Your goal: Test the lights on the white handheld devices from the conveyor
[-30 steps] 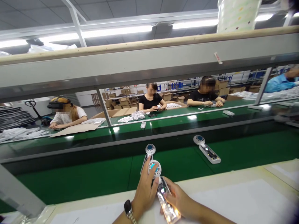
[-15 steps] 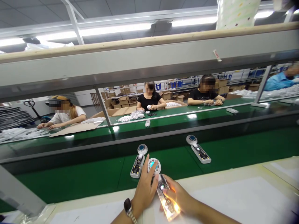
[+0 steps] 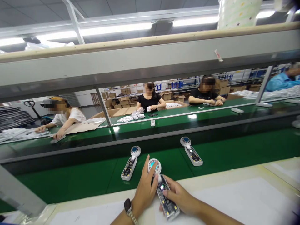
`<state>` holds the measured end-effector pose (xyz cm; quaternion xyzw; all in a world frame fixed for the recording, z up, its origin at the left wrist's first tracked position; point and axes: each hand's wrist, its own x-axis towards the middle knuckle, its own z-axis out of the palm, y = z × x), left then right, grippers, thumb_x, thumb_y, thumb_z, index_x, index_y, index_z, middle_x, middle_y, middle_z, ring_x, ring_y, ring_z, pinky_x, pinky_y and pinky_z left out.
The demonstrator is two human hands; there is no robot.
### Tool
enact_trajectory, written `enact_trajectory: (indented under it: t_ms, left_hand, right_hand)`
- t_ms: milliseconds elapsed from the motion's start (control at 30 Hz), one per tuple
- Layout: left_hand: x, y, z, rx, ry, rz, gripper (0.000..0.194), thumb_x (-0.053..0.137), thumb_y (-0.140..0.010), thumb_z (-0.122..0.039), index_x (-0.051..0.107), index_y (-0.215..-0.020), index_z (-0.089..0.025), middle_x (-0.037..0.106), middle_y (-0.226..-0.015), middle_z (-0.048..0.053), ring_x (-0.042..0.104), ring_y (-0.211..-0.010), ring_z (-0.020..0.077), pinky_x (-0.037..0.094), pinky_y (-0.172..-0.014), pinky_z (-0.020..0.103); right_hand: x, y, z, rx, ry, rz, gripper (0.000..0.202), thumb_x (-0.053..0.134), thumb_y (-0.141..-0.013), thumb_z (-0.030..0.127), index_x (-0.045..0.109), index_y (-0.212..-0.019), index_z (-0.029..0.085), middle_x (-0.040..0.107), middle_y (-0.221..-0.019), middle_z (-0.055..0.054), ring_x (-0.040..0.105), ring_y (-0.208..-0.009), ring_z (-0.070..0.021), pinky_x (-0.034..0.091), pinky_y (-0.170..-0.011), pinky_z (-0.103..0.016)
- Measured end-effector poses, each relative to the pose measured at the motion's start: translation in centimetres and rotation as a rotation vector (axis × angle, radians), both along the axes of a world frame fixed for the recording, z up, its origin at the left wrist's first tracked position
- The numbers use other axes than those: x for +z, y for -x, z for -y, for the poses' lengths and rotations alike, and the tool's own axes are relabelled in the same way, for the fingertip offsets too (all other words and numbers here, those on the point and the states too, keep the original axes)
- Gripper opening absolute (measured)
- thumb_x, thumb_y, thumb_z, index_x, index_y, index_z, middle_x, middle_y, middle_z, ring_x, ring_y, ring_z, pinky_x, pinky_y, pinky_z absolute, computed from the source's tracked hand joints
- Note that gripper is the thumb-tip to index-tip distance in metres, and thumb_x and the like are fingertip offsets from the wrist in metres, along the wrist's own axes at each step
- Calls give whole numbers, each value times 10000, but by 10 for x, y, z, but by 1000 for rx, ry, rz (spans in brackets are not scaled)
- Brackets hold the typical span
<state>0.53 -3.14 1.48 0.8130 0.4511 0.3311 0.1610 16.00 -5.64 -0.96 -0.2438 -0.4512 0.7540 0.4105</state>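
Here, at the near edge of the pale workbench, my two hands close around a small handheld fan unit with its casing open. My left hand, a watch on its wrist, is wrapped about the neck just under the round fan head, one finger stretched up along the head's side. My right hand grips the long handle from the right, thumb pressed on the exposed circuit board, where a small light glows. The unit lies partly on the bench and reaches out over the green conveyor belt.

By my judgement it is light, rigid plastic, and smooth enough to slip; the bare board and the thin fan blades look fragile, so the safest hold is on the outer edges of the handle and the neck, not on the components or the grille.

Just beyond my fingers, two more open units rest on the belt: one to the left and one to the right, well apart from each other. Farther off, past a steel frame rail, a second belt carries small white parts, and four co-workers sit at work among cardboard boxes.
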Motion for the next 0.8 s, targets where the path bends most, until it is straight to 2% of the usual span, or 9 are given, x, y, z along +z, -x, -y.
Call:
enact_trajectory:
  t_ms: [200, 400, 800]
  left_hand:
    - [0, 0, 0, 4, 24, -2, 426, 281, -912, -317, 262, -1337, -305, -26, -1463, 13, 154, -1312, 243, 264, -1048, 406]
    - [1, 0, 0, 2, 16, 0, 425, 286, -910, -318, 277, -1334, -296, 49, -1460, 23, 174, -1307, 246, 274, -1040, 421]
    - [2, 0, 0, 15, 70, -1, 416, 265, -913, -346, 275, -1329, -321, 24, -1461, -10, 193, -1303, 222, 295, -1035, 379]
  right_hand:
    - [1, -3, 2, 50, -57, -5, 737, 712, -663, 420, 290, -1245, 257, 438, -1138, -117, 658, -689, -211, 524, -556, -301]
    - [-1, -3, 2, 50, -71, 15, 739, 698, -681, 420, 268, -1262, 263, 490, -1045, -87, 653, -709, -217, 526, -583, -321]
    - [-1, -3, 1, 50, -74, 15, 708, 690, -688, 420, 282, -1245, 262, 478, -1062, -86, 655, -693, -208, 524, -578, -322]
